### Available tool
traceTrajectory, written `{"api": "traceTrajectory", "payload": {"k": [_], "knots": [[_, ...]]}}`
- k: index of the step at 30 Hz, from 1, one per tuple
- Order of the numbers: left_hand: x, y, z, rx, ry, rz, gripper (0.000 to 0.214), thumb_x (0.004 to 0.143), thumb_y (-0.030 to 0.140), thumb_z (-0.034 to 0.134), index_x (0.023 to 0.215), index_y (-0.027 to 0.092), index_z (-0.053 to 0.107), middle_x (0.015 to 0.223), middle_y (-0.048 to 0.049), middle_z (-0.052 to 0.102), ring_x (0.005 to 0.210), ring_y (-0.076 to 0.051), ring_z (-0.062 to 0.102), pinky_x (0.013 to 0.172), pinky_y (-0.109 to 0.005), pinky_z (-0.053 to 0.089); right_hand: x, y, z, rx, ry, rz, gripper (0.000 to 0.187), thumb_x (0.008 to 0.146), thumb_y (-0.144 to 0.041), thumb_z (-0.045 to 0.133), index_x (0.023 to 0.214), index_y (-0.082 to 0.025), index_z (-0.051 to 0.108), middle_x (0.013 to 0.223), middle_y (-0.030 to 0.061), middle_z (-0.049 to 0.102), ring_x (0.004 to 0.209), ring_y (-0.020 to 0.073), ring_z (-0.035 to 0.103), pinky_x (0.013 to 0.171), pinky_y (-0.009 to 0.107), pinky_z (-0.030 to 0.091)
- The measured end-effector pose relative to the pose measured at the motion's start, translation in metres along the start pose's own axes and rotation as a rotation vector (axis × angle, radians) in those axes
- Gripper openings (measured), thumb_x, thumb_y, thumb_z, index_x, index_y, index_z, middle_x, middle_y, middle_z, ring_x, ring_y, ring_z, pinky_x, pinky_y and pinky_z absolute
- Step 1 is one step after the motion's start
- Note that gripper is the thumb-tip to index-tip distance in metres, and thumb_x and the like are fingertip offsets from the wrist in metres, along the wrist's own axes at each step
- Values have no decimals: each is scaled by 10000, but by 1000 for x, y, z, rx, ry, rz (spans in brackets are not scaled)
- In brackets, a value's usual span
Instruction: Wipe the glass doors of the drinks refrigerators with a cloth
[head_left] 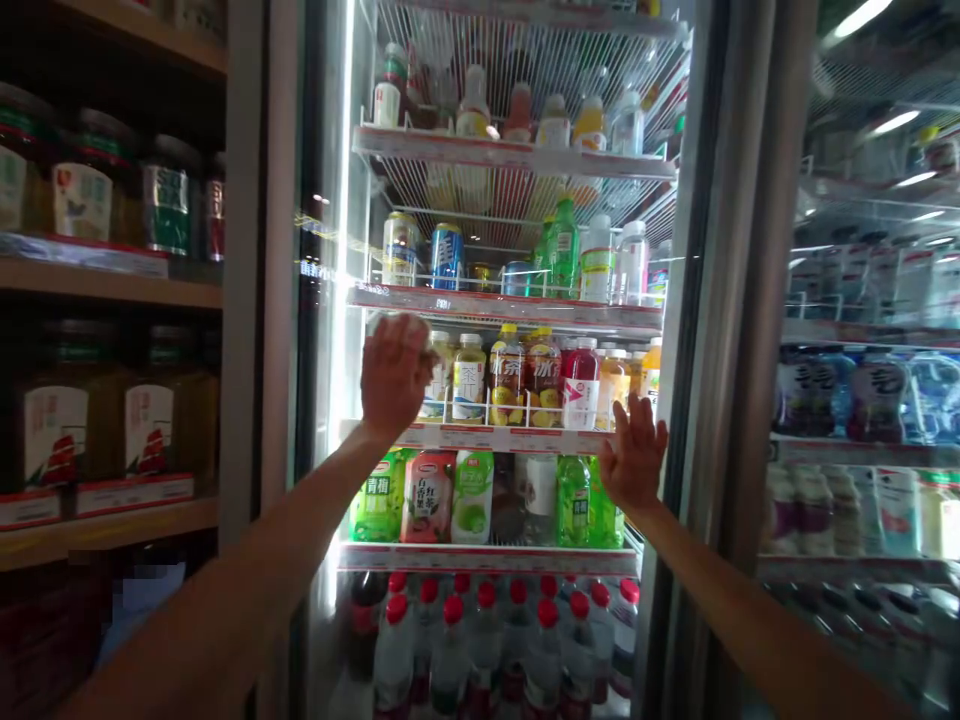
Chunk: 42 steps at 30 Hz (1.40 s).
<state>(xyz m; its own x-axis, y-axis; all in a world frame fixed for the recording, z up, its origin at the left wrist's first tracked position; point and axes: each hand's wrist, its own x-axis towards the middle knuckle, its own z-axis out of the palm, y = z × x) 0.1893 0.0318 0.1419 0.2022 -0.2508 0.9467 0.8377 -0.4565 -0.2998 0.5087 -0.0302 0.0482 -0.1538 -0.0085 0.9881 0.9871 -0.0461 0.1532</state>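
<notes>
My left hand [391,372] is raised in front of the left end of a shelf of tea bottles, its fingers blurred but partly spread. Just right of it stands a pale tea bottle [469,378], and brown iced tea bottles [507,375] with yellow caps are farther right. My right hand [636,452] is held up with fingers apart before the shelf's right end, near an orange drink bottle [613,388]. Behind and below it are green drink bottles [574,500]. Neither hand shows a held thing. Whether they touch anything is unclear.
The tall drinks cooler [510,440] has wire shelves with price strips. Red-capped bottles [486,640] fill its bottom. Cans [448,256] stand on an upper shelf. A wooden shelf [112,280] with jars is at left; another cooler section [862,450] is at right, beyond a metal frame [757,300].
</notes>
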Motion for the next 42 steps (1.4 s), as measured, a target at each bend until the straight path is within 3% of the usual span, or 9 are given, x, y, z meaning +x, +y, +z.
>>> {"api": "traceTrajectory", "payload": {"k": [2, 7, 13, 18, 24, 26, 30, 35, 42], "knots": [[1, -1, 0, 11, 55, -124, 459, 910, 248, 404, 1362, 188, 350, 1411, -131, 395, 1388, -259, 217, 1108, -479, 256, 0, -2, 0, 1, -2, 10, 634, 895, -300, 345, 1475, -194, 112, 1519, 122, 207, 1408, 269, 156, 1101, 509, 161], [-8, 19, 1, -107, -233, 518, 458, 912, 308, 436, 1360, 279, 344, 1393, -30, 447, 1368, -208, 274, 1106, -399, 281, -1, -4, 0, -4, 8, 22, 622, 903, -291, 337, 1475, -192, 115, 1514, 126, 221, 1409, 258, 158, 1105, 498, 161], [8, 4, 3, 18, -30, -49, 445, 909, 289, 424, 1341, 201, 366, 1401, -118, 420, 1379, -258, 242, 1112, -489, 233, -2, -4, 1, -4, 3, 13, 635, 899, -280, 343, 1477, -204, 91, 1524, 123, 190, 1412, 262, 145, 1105, 508, 163], [-3, 34, 10, -102, -244, 528, 407, 904, 306, 448, 1308, 293, 405, 1395, 4, 447, 1365, -217, 273, 1116, -412, 250, -1, -2, -2, 4, 5, 5, 625, 904, -289, 355, 1474, -212, 109, 1515, 119, 220, 1411, 242, 156, 1109, 483, 168], [11, -8, 1, 16, -34, -91, 483, 912, 325, 424, 1364, 173, 344, 1404, -143, 411, 1364, -272, 268, 1101, -490, 239, -2, -1, -2, 19, -23, 2, 632, 902, -265, 339, 1476, -202, 82, 1528, 119, 176, 1418, 251, 113, 1113, 500, 140], [4, 1, 1, -23, -100, 21, 479, 918, 307, 409, 1372, 173, 332, 1412, -140, 401, 1378, -258, 238, 1107, -477, 238, -1, -3, -1, 23, -18, 5, 635, 900, -267, 335, 1477, -197, 79, 1533, 117, 155, 1418, 260, 106, 1114, 511, 129], [-9, 27, 3, -144, -350, 550, 443, 929, 316, 401, 1366, 283, 336, 1422, -23, 416, 1375, -205, 257, 1122, -413, 238, -1, -1, -1, 29, -14, -4, 636, 900, -273, 346, 1477, -213, 86, 1532, 103, 170, 1415, 251, 129, 1116, 499, 145], [3, 15, 3, -80, -53, 38, 514, 917, 302, 423, 1399, 205, 271, 1433, -114, 383, 1397, -244, 193, 1129, -476, 218, -4, 1, -2, 42, -14, 0, 639, 901, -265, 340, 1478, -220, 70, 1529, 110, 177, 1413, 270, 134, 1107, 532, 157], [-8, 60, 23, -337, -142, 249, 657, 901, 284, 435, 1435, 109, 96, 1413, -183, 389, 1401, -208, 177, 1083, -393, 334, 46, -75, -15, 449, -55, -172, 601, 901, -190, 327, 1467, -249, 133, 1514, 75, 230, 1398, 209, 208, 1111, 460, 277]]}}
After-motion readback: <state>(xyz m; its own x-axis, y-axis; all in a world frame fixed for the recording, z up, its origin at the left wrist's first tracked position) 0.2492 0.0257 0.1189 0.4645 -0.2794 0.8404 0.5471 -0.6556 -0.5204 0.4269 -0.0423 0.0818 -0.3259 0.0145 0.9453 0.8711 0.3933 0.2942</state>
